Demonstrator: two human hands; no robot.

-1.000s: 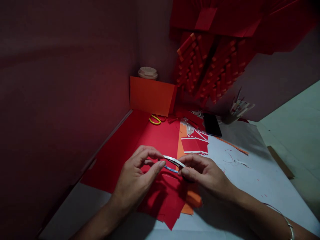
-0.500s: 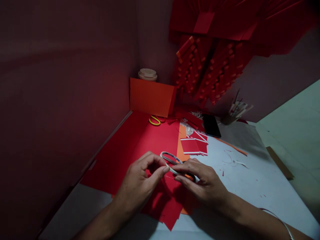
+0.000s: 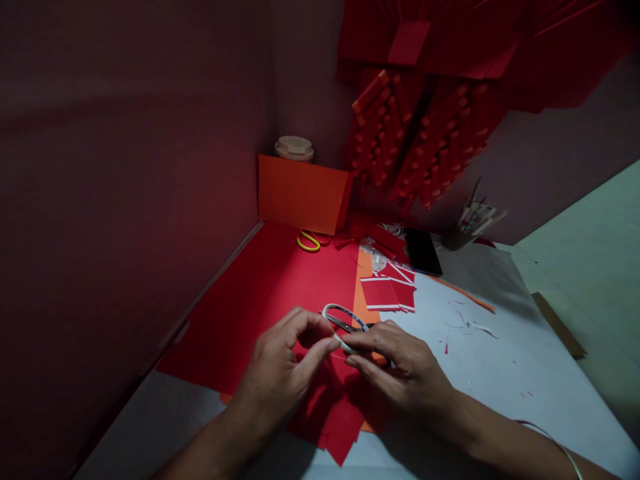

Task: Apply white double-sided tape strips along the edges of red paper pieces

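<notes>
Between my two hands is a narrow white roll of tape [image 3: 344, 344], tilted above the red paper. My right hand [image 3: 407, 363] grips its near right side between thumb and fingers. At the roll's near left edge, the thumb and forefinger of my left hand [image 3: 290, 360] are pinched together against the tape. Whether a loose tape end is between them is too small to tell. Scissors with dark blades [image 3: 343, 324] and an orange and black handle [image 3: 381, 360] lie just beneath, partly covered by my right hand. Red sheets [image 3: 320, 280] spread under both hands.
Small red pieces with white strips [image 3: 386, 293] lie beyond the roll. Yellow-handled scissors [image 3: 309, 241] rest near a standing orange card [image 3: 303, 193]. A phone [image 3: 423, 252] and a pen cup [image 3: 457, 238] stand at the back right. Red paper firecracker shapes [image 3: 430, 147] hang above.
The left thumb and fingertips have come closer to the roll's edge, and the pale strip between the hands shows less. The roll has shifted slightly; my right hand keeps its grip.
</notes>
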